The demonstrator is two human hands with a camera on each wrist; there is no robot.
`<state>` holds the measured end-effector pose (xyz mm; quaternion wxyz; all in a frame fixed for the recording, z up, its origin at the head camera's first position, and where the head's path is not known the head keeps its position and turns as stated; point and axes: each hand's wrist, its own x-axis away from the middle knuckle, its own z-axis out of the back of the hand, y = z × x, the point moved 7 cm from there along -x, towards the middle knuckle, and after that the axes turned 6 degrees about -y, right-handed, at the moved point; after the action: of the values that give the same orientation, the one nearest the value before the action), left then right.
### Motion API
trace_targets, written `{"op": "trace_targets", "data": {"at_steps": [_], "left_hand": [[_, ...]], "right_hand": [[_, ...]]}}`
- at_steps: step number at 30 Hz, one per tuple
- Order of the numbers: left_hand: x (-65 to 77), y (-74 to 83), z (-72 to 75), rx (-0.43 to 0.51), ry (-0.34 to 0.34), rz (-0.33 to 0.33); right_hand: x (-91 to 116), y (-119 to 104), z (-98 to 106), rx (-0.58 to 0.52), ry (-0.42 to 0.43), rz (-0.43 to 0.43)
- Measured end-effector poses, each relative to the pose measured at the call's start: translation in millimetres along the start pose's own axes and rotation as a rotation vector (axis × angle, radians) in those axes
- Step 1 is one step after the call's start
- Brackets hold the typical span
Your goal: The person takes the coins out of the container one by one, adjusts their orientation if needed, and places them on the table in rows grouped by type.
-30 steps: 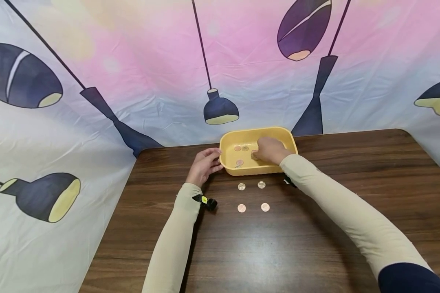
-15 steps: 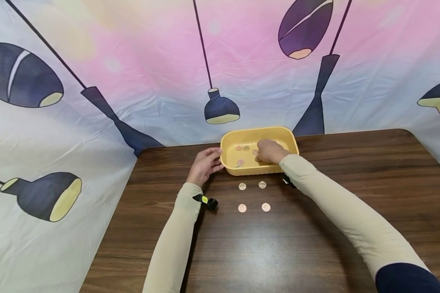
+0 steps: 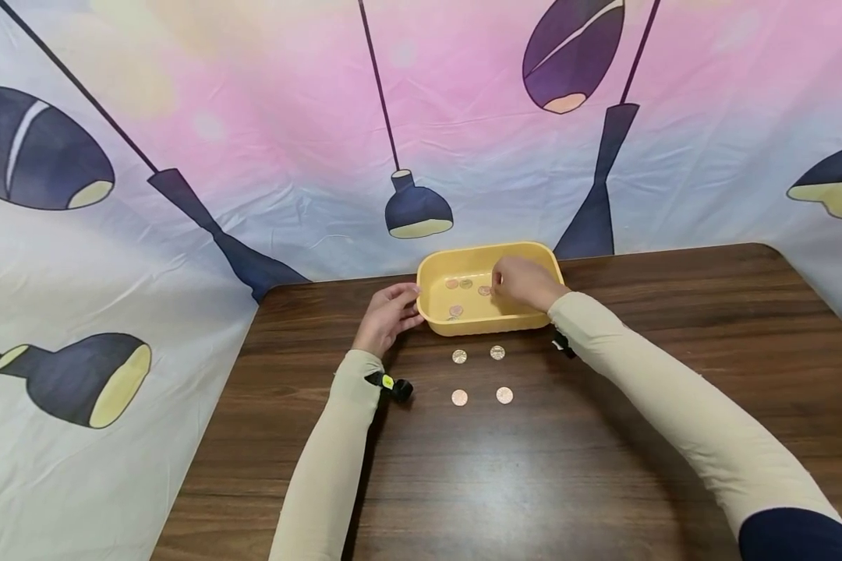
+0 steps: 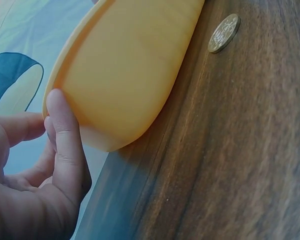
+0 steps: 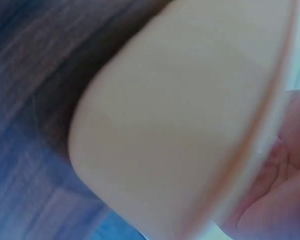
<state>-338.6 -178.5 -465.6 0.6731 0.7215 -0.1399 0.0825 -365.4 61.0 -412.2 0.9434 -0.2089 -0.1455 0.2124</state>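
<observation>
The left grip is grasping the rim of the tray at its left end; from the left wrist we see digits meeting at the edge, one laid along the outer wall. The right grip is inside the tray's right half, its fingers bent downward. The fingertips are hidden from us, so we cannot tell whether they hold anything.

Behind everything we have a cloth, pink and blue and paling to white at the left, printed with dark blue lamps. In front of it stands the bench, brown and wood-grained, with a soft glare toward the near side. Pale sleeves cover both forearms, and the right one meets navy fabric near the lower right corner.

The tray is yellow with rounded corners and sits on the bench near its far edge, close to the cloth. From the right wrist we get mostly its outer wall, blurred.

At the left wrist we notice a black device.

Smallest are the coins. Four lie apart on the bench before the tray, in two rows of two. Inside the tray we make out two side by side toward the far wall, one just beside the right grip, and two near the front left, one partly hidden.
</observation>
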Motion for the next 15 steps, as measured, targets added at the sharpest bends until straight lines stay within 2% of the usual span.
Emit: {"op": "trace_targets", "data": {"at_steps": [9, 15], "left_hand": [[-0.6, 0.8, 1.0, -0.002, -0.006, 0.001], [-1.3, 0.2, 0.3, -0.009, -0.009, 0.004]], "right_hand": [[35.1, -12.9, 26.3, 0.03, 0.098, 0.092], [69.5, -10.9, 32.0, -0.068, 0.174, 0.131]]}}
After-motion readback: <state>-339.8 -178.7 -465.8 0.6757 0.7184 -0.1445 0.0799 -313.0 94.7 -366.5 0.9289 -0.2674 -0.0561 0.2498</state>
